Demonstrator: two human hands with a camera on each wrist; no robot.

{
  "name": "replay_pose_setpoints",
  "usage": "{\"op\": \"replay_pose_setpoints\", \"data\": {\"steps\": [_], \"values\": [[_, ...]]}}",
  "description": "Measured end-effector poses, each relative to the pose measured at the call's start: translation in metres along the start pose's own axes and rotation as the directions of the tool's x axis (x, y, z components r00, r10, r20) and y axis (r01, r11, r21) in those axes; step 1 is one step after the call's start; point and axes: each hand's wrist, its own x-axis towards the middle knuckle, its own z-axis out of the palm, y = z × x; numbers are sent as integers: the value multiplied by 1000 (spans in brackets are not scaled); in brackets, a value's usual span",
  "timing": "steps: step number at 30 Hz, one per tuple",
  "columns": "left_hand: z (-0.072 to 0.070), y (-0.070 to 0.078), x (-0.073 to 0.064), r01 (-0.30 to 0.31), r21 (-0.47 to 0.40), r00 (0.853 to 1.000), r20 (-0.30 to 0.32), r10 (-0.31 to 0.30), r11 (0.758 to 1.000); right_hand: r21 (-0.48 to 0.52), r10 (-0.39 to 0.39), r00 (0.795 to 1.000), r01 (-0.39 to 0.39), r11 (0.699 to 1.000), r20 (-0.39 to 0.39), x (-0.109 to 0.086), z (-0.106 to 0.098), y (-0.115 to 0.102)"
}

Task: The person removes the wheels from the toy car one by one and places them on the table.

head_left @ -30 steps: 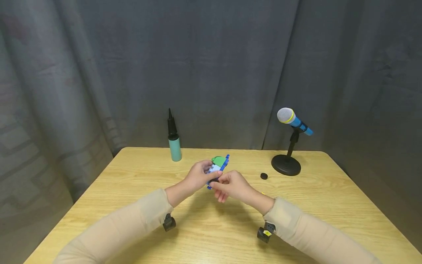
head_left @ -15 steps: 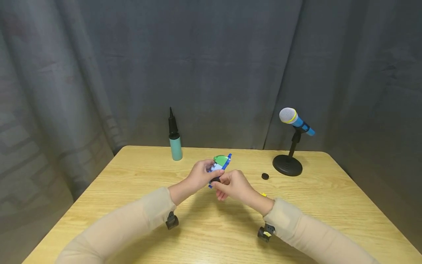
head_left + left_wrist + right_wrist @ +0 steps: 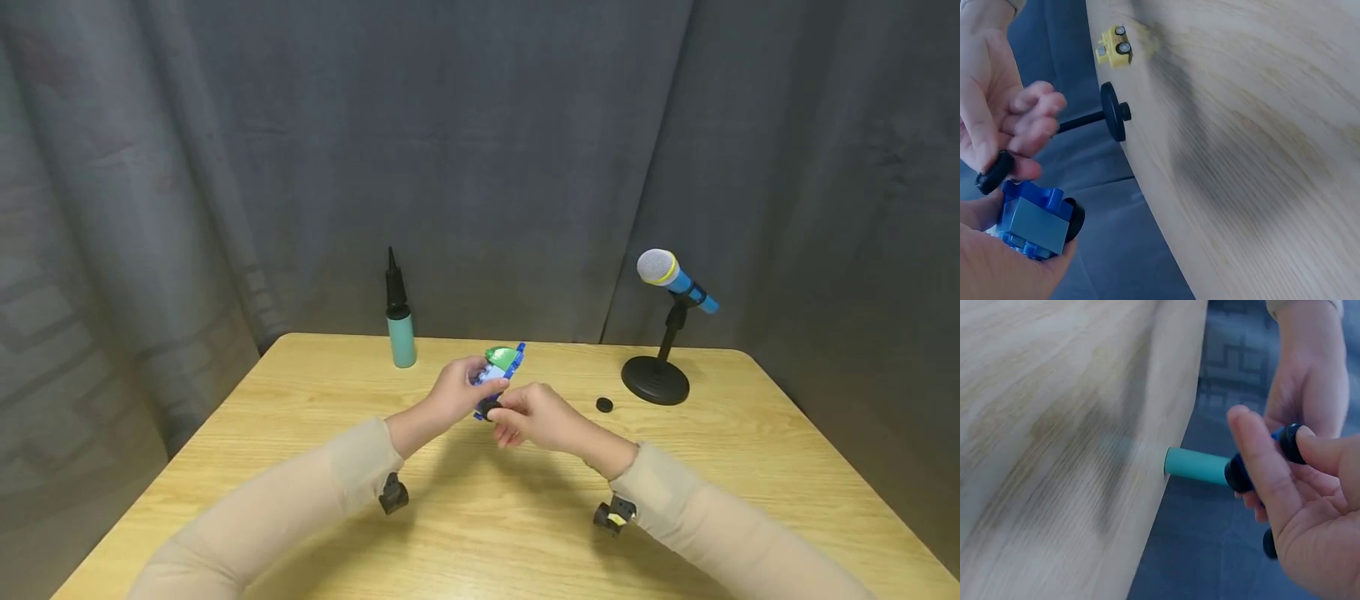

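Observation:
In the head view my left hand (image 3: 453, 394) grips a blue, light-blue and green block-built toy car (image 3: 501, 358), tilted above the table. A black wheel (image 3: 1075, 219) sits at one side of the car in the left wrist view, and more black wheels (image 3: 1237, 475) show in the right wrist view. My right hand (image 3: 543, 417) pinches a separate black wheel (image 3: 995, 172) between thumb and forefinger, right beside the car's blue edge (image 3: 1019, 187). Its other fingers are loosely bent. Part of the car is hidden behind the left thumb and palm.
A loose black wheel (image 3: 604, 404) lies on the table (image 3: 450, 533) right of my hands. A blue toy microphone (image 3: 678, 283) on a black stand is back right, a teal hand pump (image 3: 402, 337) back left. A small yellow toy car (image 3: 1114, 47) stands beyond my right hand.
Both hands have risen slightly with the toy car. My right hand has drawn a little to the right, and the pinched black wheel shows more plainly. The yellow toy car is now covered by the right forearm.

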Motion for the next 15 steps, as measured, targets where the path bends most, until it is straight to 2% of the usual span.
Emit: {"op": "replay_pose_setpoints", "data": {"steps": [3,8,11,15], "values": [[-2,0,0,15,9,1000,-15,-15,1000,29,23,997,-25,999,70,0,-11,0],[-4,-2,2,15,23,999,-52,-14,1000,64,79,993,-85,994,85,-2,-34,6],[-5,-4,2,30,23,998,-58,-28,999,108,147,988,-151,983,51,-2,-46,12],[-5,-6,1,55,20,997,-60,-54,998,172,240,970,-229,958,-43,-1,-58,22]]}}
